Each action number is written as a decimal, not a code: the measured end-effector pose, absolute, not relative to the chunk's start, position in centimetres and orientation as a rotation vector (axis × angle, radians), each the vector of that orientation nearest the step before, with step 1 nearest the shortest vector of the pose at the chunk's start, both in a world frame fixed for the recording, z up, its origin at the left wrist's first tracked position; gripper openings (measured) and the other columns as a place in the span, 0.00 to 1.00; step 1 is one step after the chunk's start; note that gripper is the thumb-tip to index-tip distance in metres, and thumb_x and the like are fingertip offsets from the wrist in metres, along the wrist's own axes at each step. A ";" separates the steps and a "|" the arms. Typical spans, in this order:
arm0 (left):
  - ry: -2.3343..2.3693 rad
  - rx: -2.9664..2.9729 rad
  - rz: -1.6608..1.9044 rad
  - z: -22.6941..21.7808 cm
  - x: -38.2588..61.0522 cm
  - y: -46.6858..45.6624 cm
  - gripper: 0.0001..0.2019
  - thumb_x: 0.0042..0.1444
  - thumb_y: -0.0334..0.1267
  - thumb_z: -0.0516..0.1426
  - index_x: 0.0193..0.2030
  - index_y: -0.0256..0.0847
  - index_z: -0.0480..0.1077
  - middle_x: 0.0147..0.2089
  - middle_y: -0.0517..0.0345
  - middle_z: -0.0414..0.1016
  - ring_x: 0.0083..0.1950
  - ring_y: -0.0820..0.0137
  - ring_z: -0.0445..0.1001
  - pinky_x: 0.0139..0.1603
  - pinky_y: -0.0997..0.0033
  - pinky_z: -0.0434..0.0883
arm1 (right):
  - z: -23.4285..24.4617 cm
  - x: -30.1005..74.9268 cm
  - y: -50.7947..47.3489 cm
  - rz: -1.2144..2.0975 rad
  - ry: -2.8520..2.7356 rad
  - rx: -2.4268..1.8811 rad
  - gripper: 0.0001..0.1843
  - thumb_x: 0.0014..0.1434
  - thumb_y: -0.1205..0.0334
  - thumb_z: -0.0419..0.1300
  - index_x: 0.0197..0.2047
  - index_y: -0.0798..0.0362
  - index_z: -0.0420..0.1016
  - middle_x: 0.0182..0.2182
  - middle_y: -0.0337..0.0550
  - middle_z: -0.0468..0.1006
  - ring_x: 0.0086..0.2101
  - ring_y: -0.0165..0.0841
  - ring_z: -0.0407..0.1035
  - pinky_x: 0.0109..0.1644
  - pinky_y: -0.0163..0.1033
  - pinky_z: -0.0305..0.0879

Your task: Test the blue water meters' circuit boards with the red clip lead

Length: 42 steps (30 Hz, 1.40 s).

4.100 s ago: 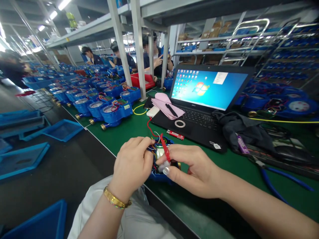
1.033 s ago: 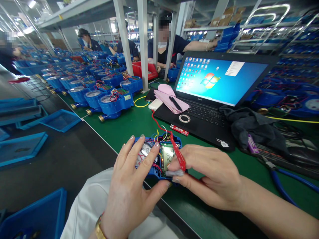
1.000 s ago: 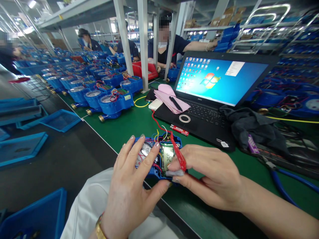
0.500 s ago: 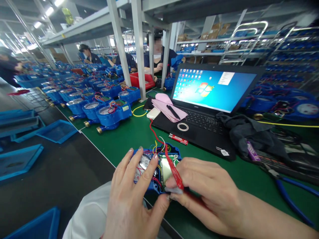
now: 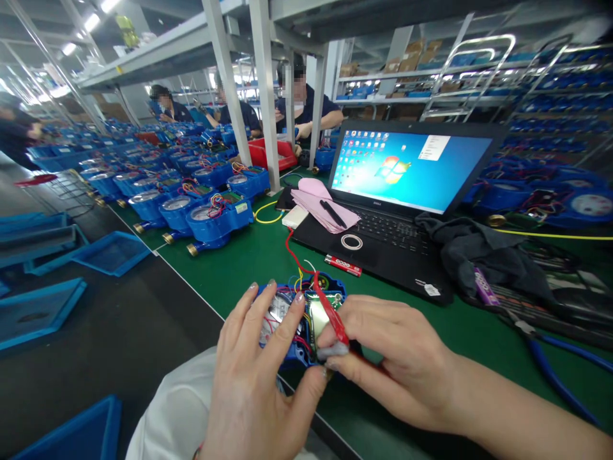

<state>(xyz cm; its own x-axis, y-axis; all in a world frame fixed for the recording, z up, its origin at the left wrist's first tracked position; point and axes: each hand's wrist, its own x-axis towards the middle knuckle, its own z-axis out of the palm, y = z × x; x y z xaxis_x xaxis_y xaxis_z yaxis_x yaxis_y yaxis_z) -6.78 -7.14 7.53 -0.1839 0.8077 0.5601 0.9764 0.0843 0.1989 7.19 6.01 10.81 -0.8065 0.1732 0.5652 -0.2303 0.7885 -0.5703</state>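
A blue water meter (image 5: 299,354) lies at the table's near edge, its dial and green circuit board uncovered, with red and yellow wires about them. My left hand (image 5: 261,370) holds it, fingers spread across the dial and thumb at the near side. My right hand (image 5: 397,358) pinches a grey connector (image 5: 334,350) against the near end of the circuit board (image 5: 318,318). Red tape wraps the cable (image 5: 330,313) running from this connector. The contact between connector and board is hidden by my fingers.
Beyond the meter stands an open laptop (image 5: 383,217) with pink paper (image 5: 318,204), a pen and a tape ring on it. A red-white battery (image 5: 343,264) lies before it. Blue-handled pliers (image 5: 560,377) lie right. Rows of blue meters (image 5: 215,220) fill the left; co-workers sit behind.
My right hand and the grey connector have shifted very slightly away from me at the board. My left hand stays on the meter. A co-worker behind has moved their arms.
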 end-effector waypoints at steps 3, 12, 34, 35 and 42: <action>-2.058 -1.781 -0.802 7.7 -6.6 -7.1 0.25 0.56 0.42 0.55 0.61 0.44 0.60 0.65 0.46 0.57 0.66 0.49 0.54 0.57 0.41 0.65 | 10.9 7.2 6.0 0.871 -2.370 0.023 0.04 0.60 0.72 0.57 0.38 0.57 0.71 0.27 0.43 0.73 0.29 0.32 0.66 0.34 0.36 0.62; -2.091 -1.772 -0.776 7.5 -6.5 -7.2 0.26 0.56 0.42 0.54 0.62 0.46 0.58 0.66 0.50 0.54 0.67 0.51 0.52 0.59 0.44 0.64 | 10.8 7.2 6.0 0.891 -2.374 0.012 0.04 0.61 0.72 0.55 0.37 0.57 0.70 0.27 0.41 0.72 0.29 0.31 0.66 0.34 0.35 0.61; -2.053 -1.722 -0.761 6.4 -7.5 -7.0 0.36 0.53 0.48 0.56 0.64 0.33 0.50 0.62 0.42 0.61 0.65 0.52 0.56 0.58 0.51 0.65 | 10.9 6.9 5.9 0.953 -2.384 -0.054 0.07 0.60 0.68 0.53 0.31 0.57 0.69 0.25 0.40 0.69 0.27 0.30 0.62 0.32 0.34 0.57; -2.051 -1.726 -0.762 6.4 -7.5 -7.0 0.35 0.54 0.48 0.55 0.64 0.33 0.50 0.62 0.42 0.60 0.65 0.52 0.55 0.58 0.51 0.65 | 10.8 6.8 5.8 0.957 -2.372 -0.064 0.07 0.60 0.68 0.53 0.31 0.57 0.69 0.25 0.40 0.69 0.27 0.29 0.62 0.32 0.34 0.57; -2.082 -1.733 -0.843 7.0 -7.0 -7.0 0.31 0.56 0.48 0.54 0.62 0.35 0.53 0.61 0.42 0.61 0.65 0.53 0.55 0.61 0.49 0.61 | 10.8 6.7 5.8 1.038 -2.290 -0.179 0.05 0.57 0.69 0.54 0.31 0.57 0.70 0.25 0.38 0.70 0.26 0.27 0.62 0.31 0.32 0.57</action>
